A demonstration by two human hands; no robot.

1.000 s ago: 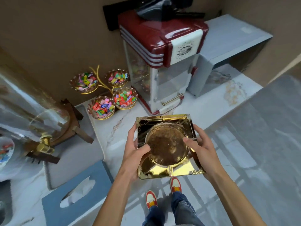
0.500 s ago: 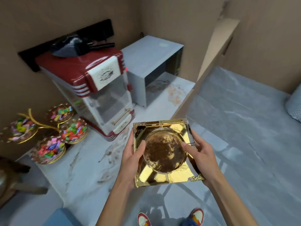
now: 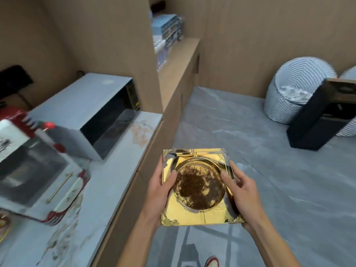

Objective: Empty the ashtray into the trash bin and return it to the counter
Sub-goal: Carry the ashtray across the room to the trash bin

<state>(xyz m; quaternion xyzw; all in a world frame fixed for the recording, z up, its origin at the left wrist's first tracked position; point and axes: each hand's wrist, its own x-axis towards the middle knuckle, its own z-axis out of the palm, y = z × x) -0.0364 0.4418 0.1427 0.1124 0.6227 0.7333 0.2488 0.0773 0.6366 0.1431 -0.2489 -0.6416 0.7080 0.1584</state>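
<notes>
I hold a square gold ashtray level in front of me, over the grey floor and to the right of the counter's edge. Its round bowl is coated with dark brown ash. My left hand grips its left side with the thumb on the bowl's rim. My right hand grips its right side, fingers underneath. The marble counter runs along my left. At the far right a tall black box-shaped bin stands on the floor, leaning a little.
On the counter stand a red popcorn machine and a grey open-fronted box. A brown partition wall rises behind the counter's end, with shelves of boxes beyond. A striped pouf sits near the bin.
The view has swung to the right, away from the counter. The ashtray, held in both hands, has left the counter top and now hangs over the floor. The bin and pouf have come into view.
</notes>
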